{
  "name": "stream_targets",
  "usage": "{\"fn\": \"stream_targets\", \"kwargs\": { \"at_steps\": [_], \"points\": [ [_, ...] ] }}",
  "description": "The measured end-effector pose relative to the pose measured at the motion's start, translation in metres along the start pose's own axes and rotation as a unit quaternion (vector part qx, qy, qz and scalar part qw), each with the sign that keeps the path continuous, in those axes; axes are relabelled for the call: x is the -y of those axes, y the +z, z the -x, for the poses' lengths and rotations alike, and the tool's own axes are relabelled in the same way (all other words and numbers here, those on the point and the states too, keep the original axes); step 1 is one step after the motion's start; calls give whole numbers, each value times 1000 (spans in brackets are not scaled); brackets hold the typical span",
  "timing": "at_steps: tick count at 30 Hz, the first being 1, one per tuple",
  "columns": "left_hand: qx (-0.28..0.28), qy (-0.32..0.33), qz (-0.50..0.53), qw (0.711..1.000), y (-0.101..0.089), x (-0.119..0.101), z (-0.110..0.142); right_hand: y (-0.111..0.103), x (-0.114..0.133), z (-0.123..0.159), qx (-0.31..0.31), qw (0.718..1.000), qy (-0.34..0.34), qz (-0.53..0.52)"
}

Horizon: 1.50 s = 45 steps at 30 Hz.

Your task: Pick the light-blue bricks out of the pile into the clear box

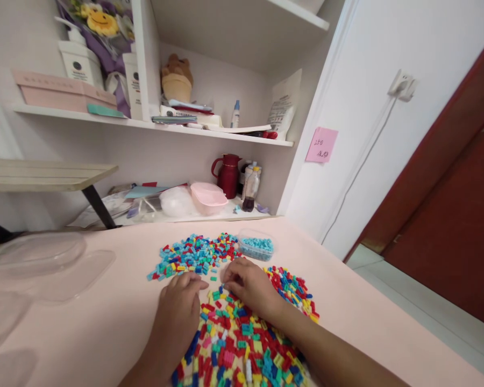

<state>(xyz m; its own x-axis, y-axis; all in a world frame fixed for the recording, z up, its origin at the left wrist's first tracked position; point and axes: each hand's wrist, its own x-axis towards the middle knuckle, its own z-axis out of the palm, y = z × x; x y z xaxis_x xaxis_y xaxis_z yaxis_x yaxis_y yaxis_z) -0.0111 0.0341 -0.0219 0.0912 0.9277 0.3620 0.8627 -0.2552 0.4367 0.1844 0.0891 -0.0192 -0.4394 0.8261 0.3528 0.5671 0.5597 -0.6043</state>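
My right hand hovers over the gap between the heaps with thumb and fingers curled together in a pinch; whatever may be between the tips is too small to make out. A small blue piece shows right by those fingertips. To its left, my left hand rests palm down with its fingers stretched out, nothing visible in it. Below both lies a big heap of mixed toy bricks in red, yellow, green and blue. Beyond the left hand spreads a mostly light-blue brick pile. A clear plastic tub behind the right hand holds light-blue bricks.
Another mixed pile lies right of my right wrist. Clear plastic containers and lids lie at the left. Along the back are a pink plastic box, a dark red jug and a bottle under a shelf.
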Motion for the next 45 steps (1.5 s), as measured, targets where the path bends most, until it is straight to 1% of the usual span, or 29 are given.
{"fn": "stream_targets", "kwargs": {
  "at_steps": [3, 5, 9, 11, 13, 16, 19, 21, 23, 25, 27, 30, 34, 36, 38, 41, 42, 43, 45],
  "points": [
    [3, 6, -3, 1000, 1, 2, -1, -6, 1, -2, -29, 1000, 11, -1],
    [2, 10, -5, 1000, 2, 4, -1, -17, 2, -4, -67, 998, 13, 4],
    [-12, 11, -1, 1000, 4, 9, -2, -49, -5, -8, -178, 984, 15, 25],
    [-21, 14, 8, 1000, 5, 12, -3, -63, -12, -10, -236, 971, 27, 24],
    [-32, 22, 16, 999, 6, 15, -5, -73, -21, -11, -275, 960, 47, 14],
    [-50, 33, 28, 998, 8, 20, -7, -79, -33, -13, -297, 951, 84, -22],
    [-64, 38, 38, 997, 10, 24, -9, -84, -39, -13, -297, 942, 121, -101],
    [-65, 33, 45, 996, 9, 24, -9, -89, -40, -13, -305, 929, 137, -157],
    [-61, 14, 59, 996, 7, 24, -9, -97, -43, -11, -323, 912, 153, -200],
    [-56, -23, 79, 995, 4, 23, -9, -104, -47, -8, -331, 899, 182, -221],
    [-51, -66, 99, 992, 2, 22, -9, -109, -52, -5, -323, 894, 217, -221],
    [-49, -106, 121, 986, 1, 21, -9, -113, -56, -2, -291, 901, 251, -204],
    [-44, -122, 150, 980, 1, 22, -10, -121, -54, 5, -228, 924, 258, -169],
    [-40, -122, 166, 978, 2, 23, -10, -126, -54, 16, -200, 934, 262, -137],
    [-37, -120, 181, 975, 3, 24, -11, -128, -54, 31, -181, 938, 277, -100],
    [-38, -117, 198, 973, 5, 25, -11, -122, -57, 54, -134, 943, 299, -62],
    [-39, -116, 201, 972, 6, 26, -11, -117, -57, 60, -97, 945, 310, -34],
    [-41, -115, 204, 971, 7, 26, -11, -111, -57, 64, -63, 949, 309, -12],
    [-43, -112, 206, 971, 9, 27, -10, -96, -53, 67, -7, 960, 278, 30]
  ]
}}
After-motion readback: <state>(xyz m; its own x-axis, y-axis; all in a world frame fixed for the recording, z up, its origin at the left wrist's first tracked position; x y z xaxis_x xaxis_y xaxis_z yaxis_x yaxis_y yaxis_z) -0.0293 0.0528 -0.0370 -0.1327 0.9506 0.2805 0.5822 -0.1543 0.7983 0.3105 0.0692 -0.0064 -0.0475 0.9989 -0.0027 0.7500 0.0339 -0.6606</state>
